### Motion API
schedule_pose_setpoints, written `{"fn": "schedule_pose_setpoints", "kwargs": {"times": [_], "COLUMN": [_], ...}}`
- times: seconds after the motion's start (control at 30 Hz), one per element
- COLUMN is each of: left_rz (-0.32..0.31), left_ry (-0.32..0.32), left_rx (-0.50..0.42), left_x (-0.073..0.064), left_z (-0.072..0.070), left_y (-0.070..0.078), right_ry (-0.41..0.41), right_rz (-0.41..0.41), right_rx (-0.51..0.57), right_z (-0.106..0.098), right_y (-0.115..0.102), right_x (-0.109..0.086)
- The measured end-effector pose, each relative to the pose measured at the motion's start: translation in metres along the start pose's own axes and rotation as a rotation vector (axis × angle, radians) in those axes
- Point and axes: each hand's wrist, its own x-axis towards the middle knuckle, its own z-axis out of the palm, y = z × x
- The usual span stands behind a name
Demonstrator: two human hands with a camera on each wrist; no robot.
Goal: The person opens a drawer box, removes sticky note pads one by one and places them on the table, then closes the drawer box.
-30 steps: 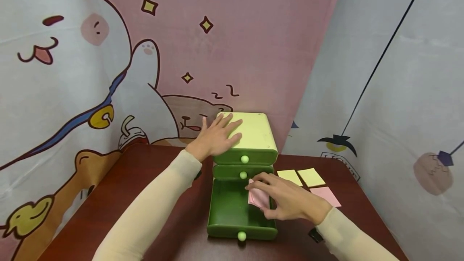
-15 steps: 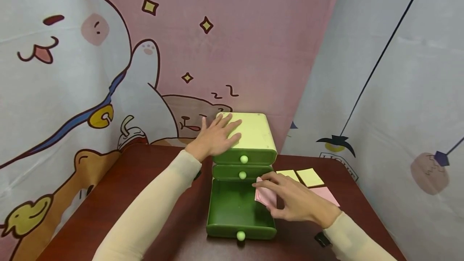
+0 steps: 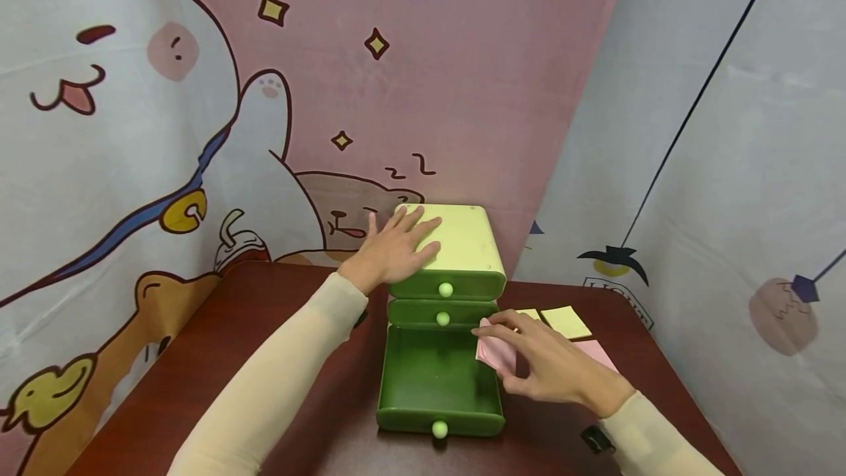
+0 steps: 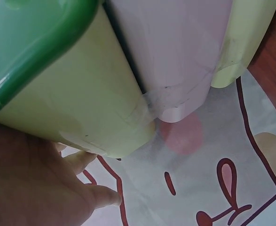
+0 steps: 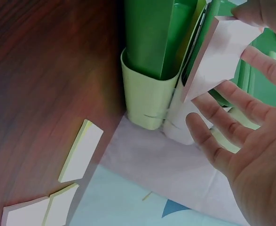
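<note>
My left hand [image 3: 390, 252] rests flat with spread fingers on the pale yellow top of a small drawer unit [image 3: 459, 237]. Its bottom green drawer [image 3: 436, 373] is pulled out, and nothing shows inside; the upper two drawers are pushed in. Between thumb and fingers, my right hand [image 3: 551, 362] pinches a pink sticky note pad [image 3: 496, 353] at the drawer's right edge. The right wrist view shows this pad [image 5: 222, 54] held upright by its edges. In the left wrist view the left hand [image 4: 48, 183] lies along the unit's cream side [image 4: 81, 94].
Two yellow sticky note pads [image 3: 566, 322] and another pink pad [image 3: 597, 353] lie on the dark red-brown table [image 3: 297, 388] right of the unit. A cartoon-printed cloth [image 3: 463, 94] hangs behind the table.
My right hand has carried the pink sticky note pad rightward, from over the open drawer to its right edge. The left hand has stayed in place on the unit.
</note>
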Motion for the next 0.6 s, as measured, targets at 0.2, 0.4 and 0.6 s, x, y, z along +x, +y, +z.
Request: {"fn": "schedule_pose_setpoints", "kwargs": {"times": [0.2,0.4,0.6], "left_rz": [0.004,0.003,0.004], "left_ry": [0.012,0.013,0.009], "left_rx": [0.001,-0.009,-0.003], "left_x": [0.000,0.000,0.000], "left_z": [0.000,0.000,0.000], "left_y": [0.001,0.000,0.000], "right_ry": [0.001,-0.015,-0.016], "right_rz": [0.014,0.068,0.111], "right_rx": [0.001,0.005,0.009], "right_z": [0.001,-0.001,-0.002], "right_y": [0.003,0.004,0.008], "right_x": [-0.005,-0.011,-0.016]}}
